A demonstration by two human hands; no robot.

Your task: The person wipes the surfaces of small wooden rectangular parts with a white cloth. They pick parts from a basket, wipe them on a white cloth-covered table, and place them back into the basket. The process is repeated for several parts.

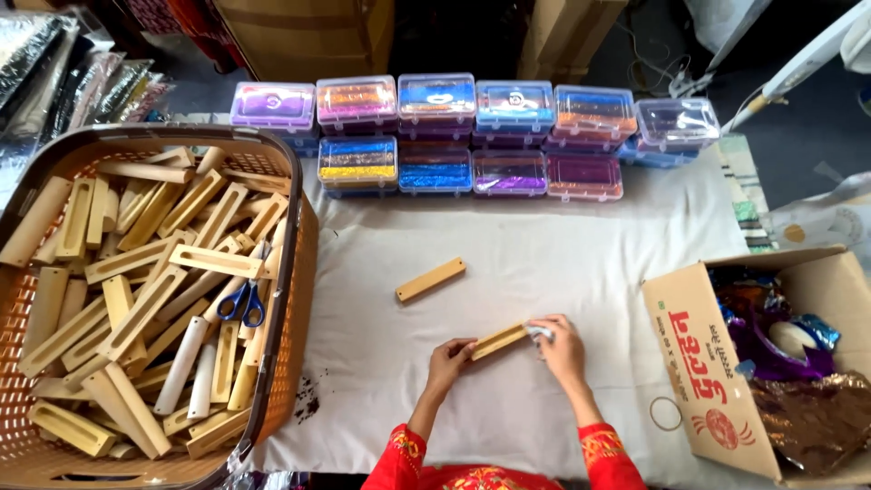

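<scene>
The left hand [447,357] pinches the near-left end of a wooden block [498,341], fingers clamped on it, holding it just over the white cloth [562,254] on the bench. The right hand [561,349] grips the block's far-right end, fingers closed around it and around a small pale scrap [540,332], perhaps a wipe or tape; which one is too small to tell. The step in hand looks like cleaning or wrapping that end of the block. The next move would call for a steady left grip while the right works along the wood.

A second block [431,279], plain, flat and rectangular, lies on the cloth just beyond the hands. To the left a woven brown plastic basket [295,272] is heaped with similar tan slotted blocks, a few white tubes and blue-handled scissors [242,301]. Along the far edge stand clear plastic boxes [472,136] of shiny coloured foil. To the right an open cardboard carton [708,363] holds crumpled metallic wrap, with a thin ring [665,414] beside it on the cloth.
</scene>
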